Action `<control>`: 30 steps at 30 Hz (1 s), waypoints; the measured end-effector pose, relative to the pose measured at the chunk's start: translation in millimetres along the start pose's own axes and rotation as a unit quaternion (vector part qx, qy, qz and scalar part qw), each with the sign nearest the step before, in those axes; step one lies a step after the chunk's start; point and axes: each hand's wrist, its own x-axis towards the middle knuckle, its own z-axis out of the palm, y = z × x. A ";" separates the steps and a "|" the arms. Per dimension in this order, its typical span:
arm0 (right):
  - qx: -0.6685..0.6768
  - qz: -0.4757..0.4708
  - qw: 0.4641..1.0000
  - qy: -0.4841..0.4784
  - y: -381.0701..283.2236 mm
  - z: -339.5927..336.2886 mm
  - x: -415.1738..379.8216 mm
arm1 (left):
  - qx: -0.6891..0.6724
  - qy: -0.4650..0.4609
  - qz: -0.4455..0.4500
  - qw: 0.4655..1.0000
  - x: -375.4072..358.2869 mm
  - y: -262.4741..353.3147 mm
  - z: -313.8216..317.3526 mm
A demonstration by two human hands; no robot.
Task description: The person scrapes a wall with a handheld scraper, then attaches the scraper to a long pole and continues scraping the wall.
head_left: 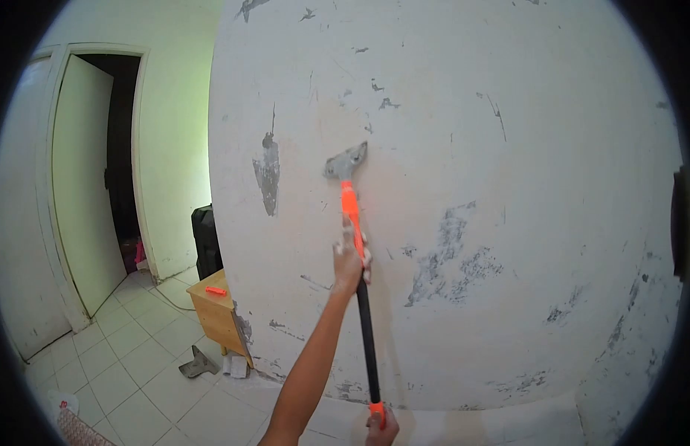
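Note:
A long-handled wall scraper point(368, 342) with a black and orange handle slants up in front of the white wall point(449, 156). Its broad grey head point(346, 161) is at the wall surface; whether the blade edge touches cannot be made out. My left hand point(350, 260), dusted with white, grips the handle just below the orange neck. Lower down, my right hand point(382, 427) is closed around the orange end of the handle. Grey patches of bare surface point(268, 175) show where paint is gone, with a larger one point(442, 256) right of the handle.
A small wooden cabinet point(218, 320) stands at the wall's left edge, with an orange object point(215, 291) on top. Beside it on the tiled floor point(148, 372) lies a grey flared piece point(199, 363). A black case point(206, 241) stands behind. A door point(81, 178) hangs ajar at left.

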 end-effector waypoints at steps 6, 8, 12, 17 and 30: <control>0.008 0.034 0.999 -0.023 -21.3 22.6 -2.1 | 0.024 0.003 0.023 0.999 6.3 21.9 -2.1; 0.033 0.025 0.999 -0.013 -11.1 19.8 -6.2 | 0.030 0.000 0.018 0.999 -4.0 9.3 -9.6; 0.019 0.046 0.998 0.042 3.0 17.3 -6.2 | 0.036 -0.010 0.008 0.999 -7.1 -9.2 -13.6; -0.051 0.046 0.998 -0.016 -48.7 40.6 15.2 | 0.064 0.001 0.003 0.998 25.2 43.5 -0.7; -0.056 0.057 0.996 -0.038 -43.6 36.2 17.0 | 0.071 0.011 0.051 0.996 21.7 42.0 -0.5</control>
